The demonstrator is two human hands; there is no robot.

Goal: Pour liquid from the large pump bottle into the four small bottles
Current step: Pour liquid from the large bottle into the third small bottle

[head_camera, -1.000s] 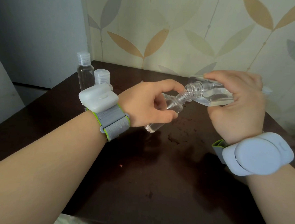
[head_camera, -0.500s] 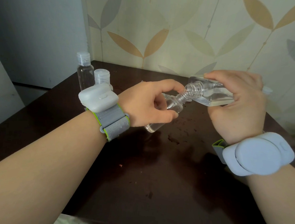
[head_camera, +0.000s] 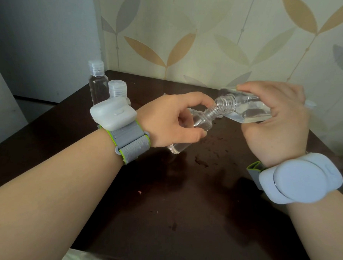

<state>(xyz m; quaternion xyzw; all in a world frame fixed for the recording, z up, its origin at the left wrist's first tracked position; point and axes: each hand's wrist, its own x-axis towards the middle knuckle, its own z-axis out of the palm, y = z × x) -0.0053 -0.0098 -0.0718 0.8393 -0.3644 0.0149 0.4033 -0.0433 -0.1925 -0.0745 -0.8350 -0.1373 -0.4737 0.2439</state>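
Nothing has moved: left hand [head_camera: 173,120] grips small bottle [head_camera: 198,127], right hand [head_camera: 275,122] grips tilted large bottle [head_camera: 244,109]; two capped bottles [head_camera: 96,81] behind the left wrist.

The large clear plastic bottle [head_camera: 244,107], pump removed, lies tipped nearly horizontal above the table, its threaded open neck pointing left and down, touching the mouth of a small clear plastic bottle [head_camera: 198,124]; that small bottle is uncapped, tilted, with clear liquid in its base; two more small clear bottles with ribbed flip caps, one tall [head_camera: 97,81], one shorter [head_camera: 117,89], stand upright at the far left.
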